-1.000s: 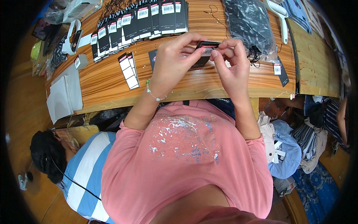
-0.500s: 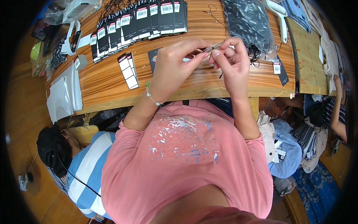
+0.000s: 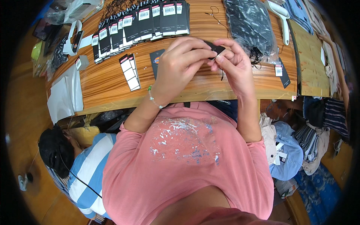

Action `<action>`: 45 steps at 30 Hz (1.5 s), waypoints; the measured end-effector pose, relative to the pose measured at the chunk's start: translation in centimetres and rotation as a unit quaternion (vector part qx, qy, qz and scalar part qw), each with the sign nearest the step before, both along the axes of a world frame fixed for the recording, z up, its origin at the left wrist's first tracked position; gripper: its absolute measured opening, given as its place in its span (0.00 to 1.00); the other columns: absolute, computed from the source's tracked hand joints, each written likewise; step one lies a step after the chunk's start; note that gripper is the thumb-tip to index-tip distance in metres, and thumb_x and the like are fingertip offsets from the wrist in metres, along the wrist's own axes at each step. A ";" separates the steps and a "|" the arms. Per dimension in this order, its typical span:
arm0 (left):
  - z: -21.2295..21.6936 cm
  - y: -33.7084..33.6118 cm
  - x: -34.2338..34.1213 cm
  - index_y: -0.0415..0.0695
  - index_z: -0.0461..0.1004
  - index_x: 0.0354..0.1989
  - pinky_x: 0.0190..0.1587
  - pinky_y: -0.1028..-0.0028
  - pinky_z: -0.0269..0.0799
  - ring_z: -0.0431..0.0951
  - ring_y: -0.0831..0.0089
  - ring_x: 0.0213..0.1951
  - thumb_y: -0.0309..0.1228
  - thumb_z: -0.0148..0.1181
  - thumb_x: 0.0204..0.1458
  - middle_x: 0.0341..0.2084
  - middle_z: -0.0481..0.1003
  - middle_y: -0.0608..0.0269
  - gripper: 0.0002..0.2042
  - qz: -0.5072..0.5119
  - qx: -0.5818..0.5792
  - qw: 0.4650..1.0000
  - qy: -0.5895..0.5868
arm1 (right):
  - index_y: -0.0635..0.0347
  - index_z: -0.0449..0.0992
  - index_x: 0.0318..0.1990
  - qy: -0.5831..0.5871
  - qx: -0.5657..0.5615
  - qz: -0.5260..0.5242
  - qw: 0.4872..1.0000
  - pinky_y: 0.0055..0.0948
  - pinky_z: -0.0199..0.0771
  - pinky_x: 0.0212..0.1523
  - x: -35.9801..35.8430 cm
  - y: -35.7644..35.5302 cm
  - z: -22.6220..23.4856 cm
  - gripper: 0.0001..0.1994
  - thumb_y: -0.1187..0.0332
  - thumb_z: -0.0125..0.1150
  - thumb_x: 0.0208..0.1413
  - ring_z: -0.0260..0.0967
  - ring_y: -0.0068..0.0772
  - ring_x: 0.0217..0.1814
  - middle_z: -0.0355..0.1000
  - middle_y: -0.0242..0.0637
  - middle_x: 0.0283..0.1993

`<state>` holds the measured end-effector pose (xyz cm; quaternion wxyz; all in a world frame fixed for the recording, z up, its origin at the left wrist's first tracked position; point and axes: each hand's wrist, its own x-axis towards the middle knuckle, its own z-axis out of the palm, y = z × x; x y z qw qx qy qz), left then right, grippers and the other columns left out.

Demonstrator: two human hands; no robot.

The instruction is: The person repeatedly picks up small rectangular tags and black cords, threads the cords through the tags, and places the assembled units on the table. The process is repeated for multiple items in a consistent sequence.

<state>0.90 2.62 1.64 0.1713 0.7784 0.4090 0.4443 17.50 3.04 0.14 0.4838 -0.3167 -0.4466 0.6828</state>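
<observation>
A small black hang tag is pinched between my two hands above the table's front half. My left hand, with a beaded bracelet at its wrist, has its fingers closed on the tag's left end. On the other end, thumb and fingertips of my right hand press together. A short dark cord hangs below the right fingers. Partly behind my left hand lies another dark tag. White sticker strips rest left of it. Fanned rows of black hang tags with white labels spread at the far side.
A clear bag of black tag strings lies far right, beside a white-handled tool. One dark tag sits near the right edge. Clear plastic sleeves are at left. A person in a striped shirt is below left.
The tag between my hands has tilted, so its black face now shows where only a thin edge did. My left fingers have shifted over it. At far right, another person's arm has moved up.
</observation>
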 end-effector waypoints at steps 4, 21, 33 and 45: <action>-0.3 0.5 -0.7 0.51 0.77 0.26 0.42 0.69 0.66 0.69 0.71 0.37 0.28 0.59 0.33 0.28 0.72 0.73 0.08 0.039 0.145 0.985 0.086 | 0.64 0.65 0.44 0.108 -0.089 0.055 0.989 0.20 0.68 0.35 0.1 -0.1 -0.4 0.12 0.69 0.51 0.54 0.68 0.24 0.31 0.70 0.38 0.32; -1.5 0.7 -0.8 0.53 0.78 0.26 0.46 0.65 0.62 0.71 0.75 0.32 0.24 0.58 0.32 0.25 0.72 0.75 0.10 -0.051 0.140 0.984 0.095 | 0.63 0.71 0.32 -0.135 0.100 -0.123 0.978 0.15 0.60 0.38 -0.3 -0.4 -2.1 0.04 0.72 0.55 0.51 0.60 0.16 0.37 0.66 0.28 0.35; -4.0 -0.4 0.3 0.38 0.74 0.35 0.35 0.80 0.70 0.74 0.76 0.32 0.20 0.57 0.44 0.32 0.74 0.61 0.08 -0.062 -0.248 0.936 -0.242 | 0.62 0.66 0.36 0.147 0.137 -0.195 0.960 0.19 0.63 0.27 2.2 2.3 1.6 0.04 0.72 0.48 0.56 0.61 0.20 0.23 0.69 0.40 0.29; -2.9 0.8 -2.8 0.41 0.72 0.42 0.39 0.78 0.69 0.72 0.77 0.37 0.23 0.58 0.43 0.37 0.73 0.64 0.14 0.000 -0.151 0.979 -0.136 | 0.69 0.68 0.40 0.075 0.144 -0.200 0.966 0.20 0.69 0.31 1.9 1.3 2.3 0.08 0.80 0.51 0.51 0.66 0.23 0.27 0.71 0.45 0.33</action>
